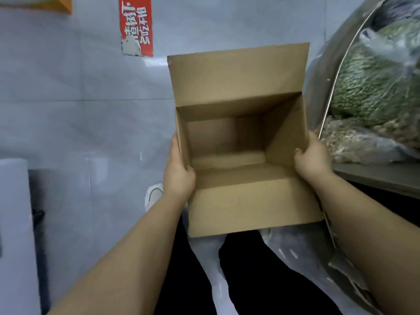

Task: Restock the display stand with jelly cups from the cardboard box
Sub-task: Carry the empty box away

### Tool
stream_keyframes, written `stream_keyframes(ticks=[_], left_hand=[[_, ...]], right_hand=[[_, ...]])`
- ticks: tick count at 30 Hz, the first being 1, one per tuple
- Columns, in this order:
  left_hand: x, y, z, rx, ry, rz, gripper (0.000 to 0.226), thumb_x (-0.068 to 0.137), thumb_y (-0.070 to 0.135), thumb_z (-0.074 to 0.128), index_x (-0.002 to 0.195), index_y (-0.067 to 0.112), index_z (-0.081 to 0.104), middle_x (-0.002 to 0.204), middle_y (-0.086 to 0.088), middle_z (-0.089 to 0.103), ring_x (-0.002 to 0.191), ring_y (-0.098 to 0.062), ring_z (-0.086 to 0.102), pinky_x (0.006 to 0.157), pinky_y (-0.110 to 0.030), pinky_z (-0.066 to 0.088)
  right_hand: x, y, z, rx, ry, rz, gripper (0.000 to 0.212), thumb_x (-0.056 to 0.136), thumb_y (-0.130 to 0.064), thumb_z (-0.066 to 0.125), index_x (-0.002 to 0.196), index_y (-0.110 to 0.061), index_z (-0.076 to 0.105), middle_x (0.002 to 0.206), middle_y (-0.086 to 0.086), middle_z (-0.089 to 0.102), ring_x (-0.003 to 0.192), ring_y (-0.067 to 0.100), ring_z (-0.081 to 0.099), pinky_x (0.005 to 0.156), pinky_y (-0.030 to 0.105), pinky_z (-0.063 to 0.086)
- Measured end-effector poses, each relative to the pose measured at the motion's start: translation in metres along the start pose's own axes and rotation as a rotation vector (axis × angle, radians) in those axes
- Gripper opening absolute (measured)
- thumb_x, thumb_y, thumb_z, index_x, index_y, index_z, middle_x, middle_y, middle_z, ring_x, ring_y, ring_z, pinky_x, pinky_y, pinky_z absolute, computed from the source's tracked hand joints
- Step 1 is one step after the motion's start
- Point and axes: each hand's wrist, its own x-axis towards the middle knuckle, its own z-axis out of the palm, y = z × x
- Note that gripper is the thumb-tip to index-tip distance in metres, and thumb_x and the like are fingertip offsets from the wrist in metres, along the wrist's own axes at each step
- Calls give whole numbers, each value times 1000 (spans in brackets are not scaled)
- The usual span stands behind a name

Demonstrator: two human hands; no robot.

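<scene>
A brown cardboard box (pixel 250 201) is held in the air over the floor, in front of my legs. Its top flaps stand open and its inside shows only bare cardboard; no jelly cups are visible in it. My left hand (pixel 178 171) grips the box's left wall, thumb over the rim. My right hand (pixel 312 155) grips the right wall the same way. No display stand for jelly cups is in sight.
A metal shelf (pixel 372 176) at the right carries clear bags of green beans (pixel 372 80) and of brownish grains (pixel 359 142). The floor is grey tile (pixel 79 110) with a torn red sticker (pixel 136 26). A white block (pixel 13 223) stands at the left. My white shoe (pixel 153 194) shows below the box.
</scene>
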Motion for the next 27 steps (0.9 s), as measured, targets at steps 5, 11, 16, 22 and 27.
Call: stream_keyframes(ticks=[5,11,16,22,27], left_hand=[[-9,43,-64,-138,49,-25,78,76,-6,35,138,41,33,130,11,56,116,-10,55,100,-39,46],[-60,168,-193,-258,108,37,71,74,-5,39,132,36,44,123,11,62,110,-4,59,99,-38,48],[-91,280,-287,-238,130,173,70,75,-8,40,140,18,38,133,-2,57,121,-13,54,105,-43,41],[-97,383,-328,-249,129,322,71,75,-15,37,138,16,42,132,-1,57,123,-14,52,107,-40,39],[-52,466,-322,-204,106,352,70,77,-12,40,137,24,44,128,3,61,117,-13,57,102,-37,44]], right_hand=[[-46,-39,-44,208,-28,-26,33,89,-8,47,120,-18,56,113,13,66,105,35,59,91,45,49],[-142,-133,-178,378,73,-130,38,90,-10,46,122,-29,55,106,-2,67,102,25,61,87,40,50],[-198,-205,-280,524,175,-186,31,89,-17,46,112,-34,58,89,-11,64,93,22,62,82,38,50],[-201,-256,-356,645,276,-203,32,87,-24,44,114,-37,56,91,-8,64,81,14,59,72,25,42],[-154,-281,-416,711,324,-177,33,89,-18,45,116,-31,59,94,1,66,85,18,58,72,27,40]])
